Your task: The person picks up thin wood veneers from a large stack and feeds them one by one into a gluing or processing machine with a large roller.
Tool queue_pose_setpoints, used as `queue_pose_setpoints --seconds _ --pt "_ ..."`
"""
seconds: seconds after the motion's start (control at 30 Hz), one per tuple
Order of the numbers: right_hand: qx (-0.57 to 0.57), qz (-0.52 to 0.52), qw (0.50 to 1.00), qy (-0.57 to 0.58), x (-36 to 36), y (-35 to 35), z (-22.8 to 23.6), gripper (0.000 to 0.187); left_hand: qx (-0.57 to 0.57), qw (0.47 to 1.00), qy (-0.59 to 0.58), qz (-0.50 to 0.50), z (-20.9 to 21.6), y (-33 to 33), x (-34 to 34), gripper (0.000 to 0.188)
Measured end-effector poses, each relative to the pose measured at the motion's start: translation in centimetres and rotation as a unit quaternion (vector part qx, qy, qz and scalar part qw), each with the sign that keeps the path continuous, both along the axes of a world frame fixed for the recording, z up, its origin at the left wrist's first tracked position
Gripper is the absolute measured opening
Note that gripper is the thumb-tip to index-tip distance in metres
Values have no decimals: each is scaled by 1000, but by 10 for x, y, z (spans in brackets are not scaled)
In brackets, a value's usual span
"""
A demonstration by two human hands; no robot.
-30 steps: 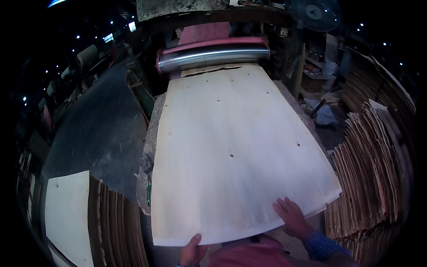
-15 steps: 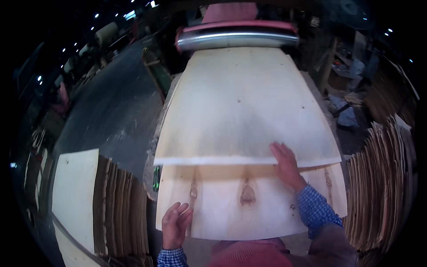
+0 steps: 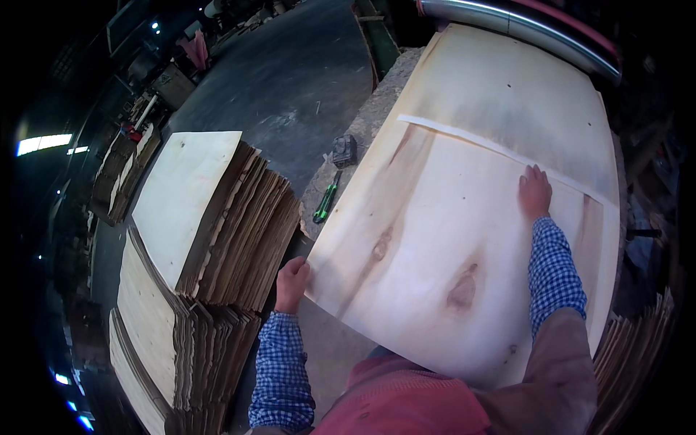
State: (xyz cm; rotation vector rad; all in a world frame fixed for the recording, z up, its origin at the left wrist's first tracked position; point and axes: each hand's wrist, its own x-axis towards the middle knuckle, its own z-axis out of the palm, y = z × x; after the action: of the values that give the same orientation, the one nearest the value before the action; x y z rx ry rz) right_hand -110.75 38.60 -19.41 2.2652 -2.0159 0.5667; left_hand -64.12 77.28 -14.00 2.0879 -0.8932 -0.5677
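A pale wood veneer sheet point(image 3: 406, 239) with dark knots lies in front of me, its near end close to my body. Beyond it, a second pale veneer sheet point(image 3: 507, 72) reaches to a shiny metal roller point(image 3: 522, 25); its near edge shows as a white line across the knotted sheet. My left hand point(image 3: 292, 283) is closed at the near left corner of the knotted sheet, seemingly pinching its edge; the fingertips are partly hidden. My right hand point(image 3: 535, 194) lies flat by the white line, fingers stretched out and holding nothing.
Left of the sheets, a green-and-black hand tool point(image 3: 328, 199) and a dark boxy object point(image 3: 344, 151) rest on a rough ledge point(image 3: 377, 109). Tall veneer stacks point(image 3: 246, 225) stand at the left, another stack point(image 3: 634, 341) at the lower right. Dark floor point(image 3: 283, 80) stretches beyond.
My view has swung left. The far sheet has shifted toward the roller, so more of the knotted sheet shows. My left hand has gone from half-open to closed at the corner.
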Motion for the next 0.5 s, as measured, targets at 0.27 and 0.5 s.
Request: queue_pose_setpoints --seconds 0.27,0.5 --pt "5 67 997 -32 -2 176 4 40 -125 980 153 18 58 2 1 33" --pt "96 111 989 -26 20 380 39 59 -177 734 649 -95 -10 53 -70 56"
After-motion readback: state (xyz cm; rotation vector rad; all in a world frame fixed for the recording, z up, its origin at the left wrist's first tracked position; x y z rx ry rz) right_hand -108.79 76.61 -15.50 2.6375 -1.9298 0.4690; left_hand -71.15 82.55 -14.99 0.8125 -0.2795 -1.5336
